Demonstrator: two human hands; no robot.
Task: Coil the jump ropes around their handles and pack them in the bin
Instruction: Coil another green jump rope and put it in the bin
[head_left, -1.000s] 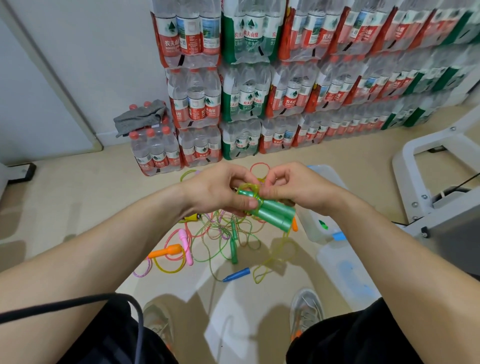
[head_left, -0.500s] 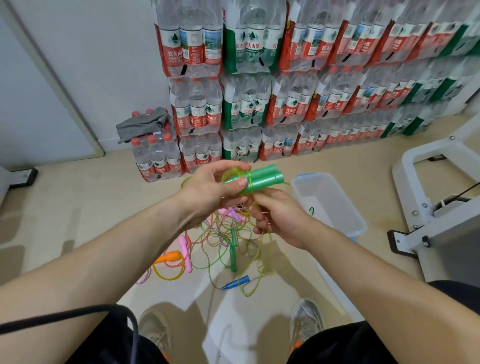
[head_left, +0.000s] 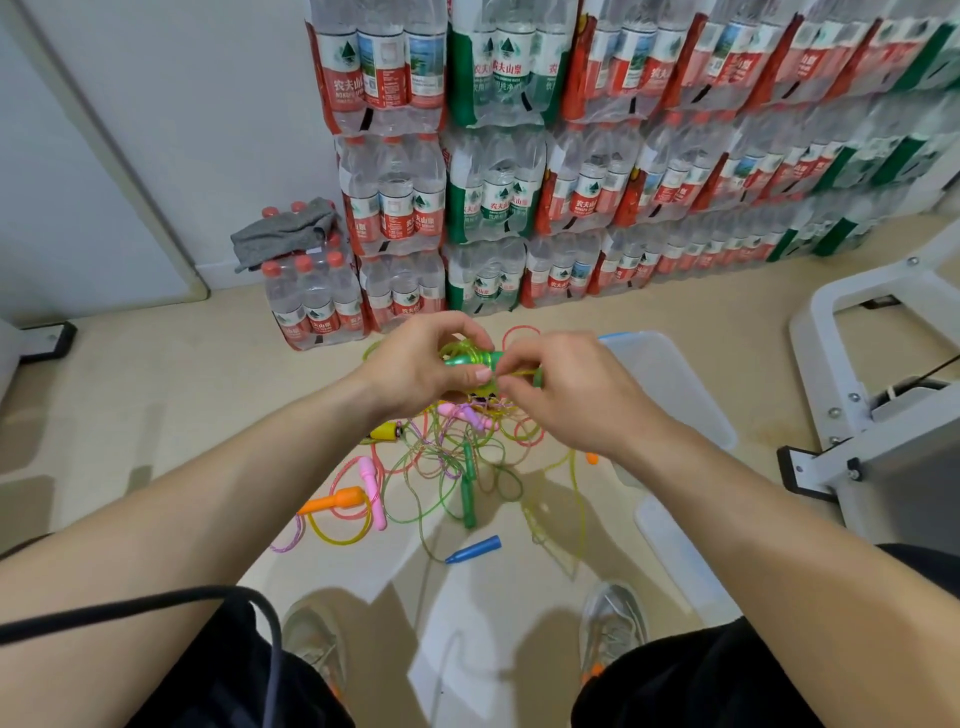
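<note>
Gripping hand: the left hand (head_left: 415, 364) curls its fingers round a pair of green handles (head_left: 470, 359), with the thumb laid along them.
Pinching hand: the right hand (head_left: 563, 395) nips the yellow-green rope (head_left: 519, 373) between thumb and forefinger, just beside the handles.
Rope in the hands: a few loops sit round the end of the handles under the left fingers, and a loose length hangs down to the floor.
Where it is held: in the air above the floor pile, left of the bin.
Bin: the translucent bin (head_left: 685, 395) stands on the floor to the right, partly hidden behind the right hand. I cannot tell what is inside.
Floor pile: tangled ropes (head_left: 441, 457) lie on the beige floor (head_left: 156, 415) below the hands. Among them are an orange handle (head_left: 332, 501), a pink handle (head_left: 374, 491), a lone green handle (head_left: 467, 488), a blue handle (head_left: 474, 550) and a yellow handle (head_left: 387, 430).
Back wall: shrink-wrapped packs of water bottles (head_left: 493, 182) are stacked high, and a grey cloth (head_left: 283, 234) lies on the lowest pack.
Right edge: a white metal frame (head_left: 883, 364) stands near the bin.
Bottom: two shoes (head_left: 613, 623) point toward the pile.
</note>
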